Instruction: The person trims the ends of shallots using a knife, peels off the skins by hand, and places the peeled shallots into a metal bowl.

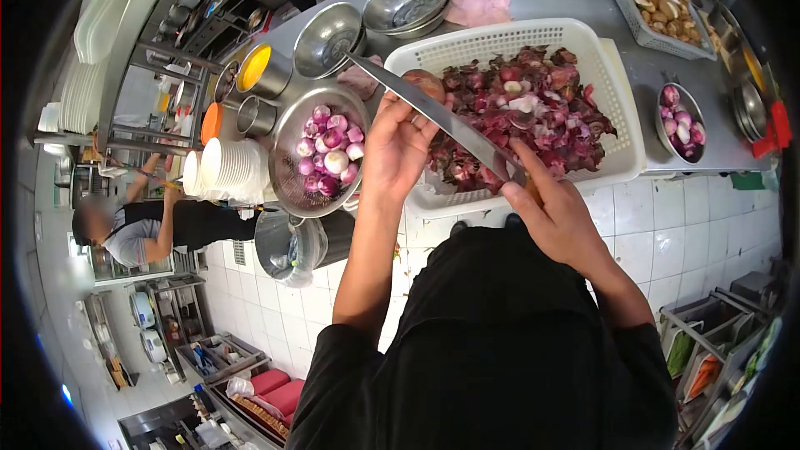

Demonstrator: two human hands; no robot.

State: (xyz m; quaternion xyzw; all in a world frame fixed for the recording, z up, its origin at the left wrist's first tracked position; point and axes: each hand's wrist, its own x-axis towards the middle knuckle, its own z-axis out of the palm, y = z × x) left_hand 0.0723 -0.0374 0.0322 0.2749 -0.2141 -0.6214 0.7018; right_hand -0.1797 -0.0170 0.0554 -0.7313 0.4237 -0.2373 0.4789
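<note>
My right hand (546,204) is closed round the handle of a large kitchen knife (442,117), its forefinger stretched along the blade. The blade slants up and left, across the fingers of my left hand (398,146). At those fingertips is a red onion (425,82) with its skin on, partly hidden behind the blade. Both hands are over the near left side of a white perforated basket (625,146), which holds red onion skins (542,108). Left of my left hand, a steel colander (286,150) holds peeled red onions (333,142).
Two steel bowls (329,37) (408,4) stand behind the colander. At right are a bowl of shallots or onions (682,123) and a crate of mushrooms (658,4). A lined bin (292,242) stands below the counter. Another person (158,225) is at left.
</note>
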